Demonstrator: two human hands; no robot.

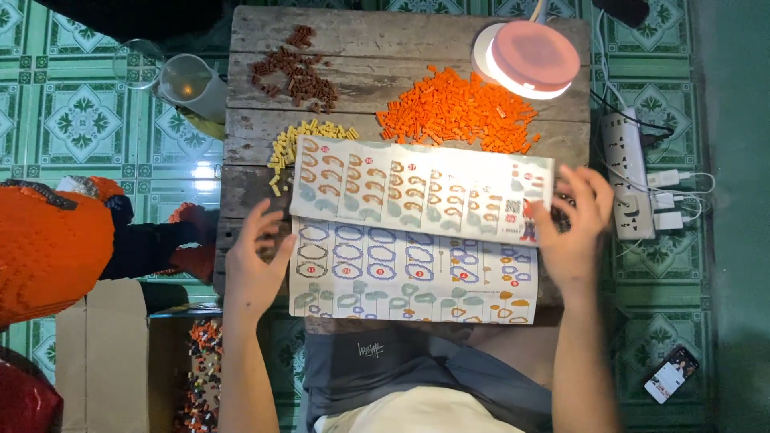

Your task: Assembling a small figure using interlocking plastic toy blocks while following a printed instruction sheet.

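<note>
A large folded instruction sheet [417, 232] with rows of coloured diagrams lies on a worn wooden table [361, 40]. My left hand [253, 265] rests by the sheet's left edge, fingers spread, touching or just off the paper. Fingers apart, my right hand [573, 228] lies on the sheet's right edge and presses it down. Beyond the sheet lie a heap of small orange bricks [457, 108], a pile of brown bricks [297, 72] and a patch of yellow bricks [293, 144].
A lit round pink lamp [529, 58] stands at the table's far right. A power strip [630, 172] with chargers and a phone [672, 374] lie on the green tiled floor. On the left are a clear jug [188, 84], a large orange brick model [48, 248] and a cardboard box of mixed bricks [200, 377].
</note>
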